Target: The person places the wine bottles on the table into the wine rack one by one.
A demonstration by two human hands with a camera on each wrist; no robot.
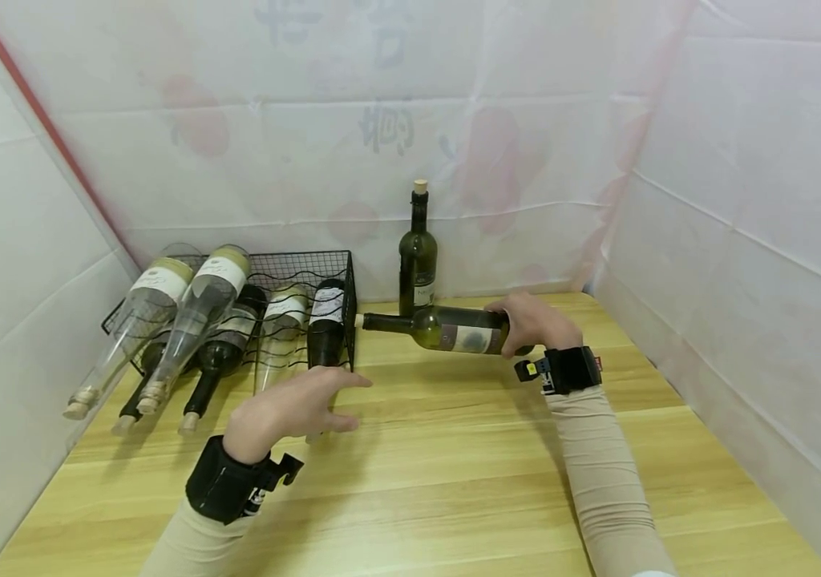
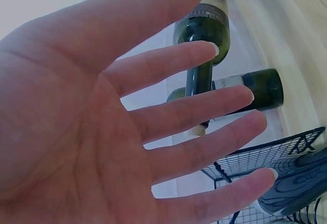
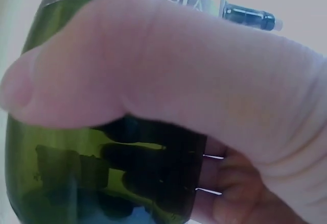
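Note:
My right hand (image 1: 529, 322) grips a dark green wine bottle (image 1: 426, 328) round its base end. The bottle lies level, its corked neck pointing left toward the wire rack (image 1: 302, 263). In the right wrist view the thumb (image 3: 76, 76) crosses the green glass (image 3: 30, 168), and other fingers wrap behind. My left hand (image 1: 288, 410) hovers in front of the rack's right part, holding nothing. The left wrist view shows its palm (image 2: 71, 132) with spread, straight fingers; the gripped bottle (image 2: 202, 35) is partly hidden behind them.
Several wine bottles lie in the rack, including two clear ones (image 1: 197, 308) (image 1: 139, 308) on top, their corked necks toward the front. Another dark bottle (image 1: 418, 260) stands upright at the back, right of the rack. White cloth walls (image 1: 526, 144) enclose the wooden table (image 1: 439, 481).

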